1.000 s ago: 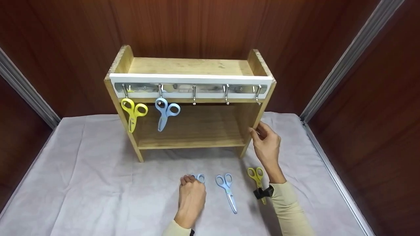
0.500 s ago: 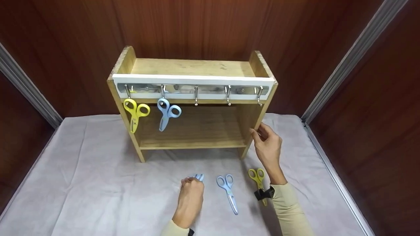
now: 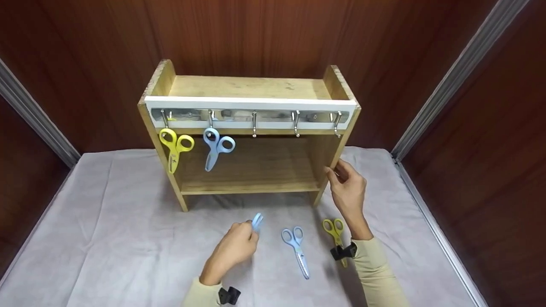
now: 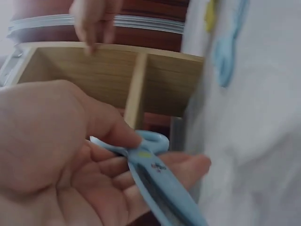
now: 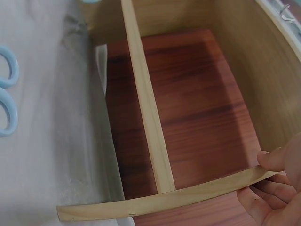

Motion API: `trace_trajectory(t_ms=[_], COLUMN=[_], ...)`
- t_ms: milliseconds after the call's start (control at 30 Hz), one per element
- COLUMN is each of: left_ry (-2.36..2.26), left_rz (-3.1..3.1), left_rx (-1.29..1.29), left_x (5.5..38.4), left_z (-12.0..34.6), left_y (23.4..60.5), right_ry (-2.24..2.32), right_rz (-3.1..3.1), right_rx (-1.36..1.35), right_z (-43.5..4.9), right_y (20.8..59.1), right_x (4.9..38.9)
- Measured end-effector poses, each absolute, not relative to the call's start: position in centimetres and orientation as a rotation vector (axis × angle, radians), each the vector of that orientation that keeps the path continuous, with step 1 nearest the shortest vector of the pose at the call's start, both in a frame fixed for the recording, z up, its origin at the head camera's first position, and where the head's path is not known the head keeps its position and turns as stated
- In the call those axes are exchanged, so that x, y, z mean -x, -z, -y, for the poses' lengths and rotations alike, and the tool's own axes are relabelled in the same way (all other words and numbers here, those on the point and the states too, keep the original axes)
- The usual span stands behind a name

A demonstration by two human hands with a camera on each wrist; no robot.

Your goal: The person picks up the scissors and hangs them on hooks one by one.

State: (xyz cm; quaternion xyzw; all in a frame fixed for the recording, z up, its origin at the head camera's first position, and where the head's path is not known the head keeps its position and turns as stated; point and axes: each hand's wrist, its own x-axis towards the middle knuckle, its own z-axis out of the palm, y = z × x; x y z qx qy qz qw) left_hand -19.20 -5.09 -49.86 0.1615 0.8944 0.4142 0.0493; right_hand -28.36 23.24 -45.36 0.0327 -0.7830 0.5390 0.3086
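while left hand (image 3: 233,244) pinches scissors (image 4: 165,181), shelf (image 3: 251,177) stands

Your left hand (image 3: 234,244) is near the middle of the scene, left thumb (image 4: 113,125) pressing down in a pinch. Your left forearm (image 3: 210,275) slants in from the near edge. Farther right, your right hand (image 3: 349,187) pinches too, right thumb (image 5: 274,160) opposite curled fingers (image 5: 256,205), right forearm (image 3: 377,273) reaching far and leftward.

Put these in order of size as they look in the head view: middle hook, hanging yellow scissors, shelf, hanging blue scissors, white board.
1. Shelf
2. White board
3. Yellow scissors and blue scissors, too alike to rank
4. Middle hook
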Motion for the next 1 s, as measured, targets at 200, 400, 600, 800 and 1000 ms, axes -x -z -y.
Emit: trace_trajectory(t_ms=[200,400,600,800,1000], left_ry=[-1.442,-1.666,-1.747,-1.791,-1.891], left_rz=[-2.536,-2.246,-2.163,-2.146,-2.05], left_rx=[-0.566,-0.59,-0.598,-0.648,-0.69], left_x=[19.7,20.1,20.5,21.2,21.5], left_z=[6.0,6.3,6.5,7.1,7.3], left_y=[48.3,47.3,46.1,44.4,42.8], right_ry=[-1.448,-1.463,-1.444,-1.427,-1.421], right_rz=[2.066,2.066,2.071,2.077,2.077], right_rx=[-0.084,-0.078,-0.088,-0.072,-0.071], right_z=[-23.2,-23.2,-23.2,-23.1,-23.2], right_y=[45.3,45.3,45.3,45.2,45.4], right_x=[28.2,28.2,28.4,28.3,28.3])
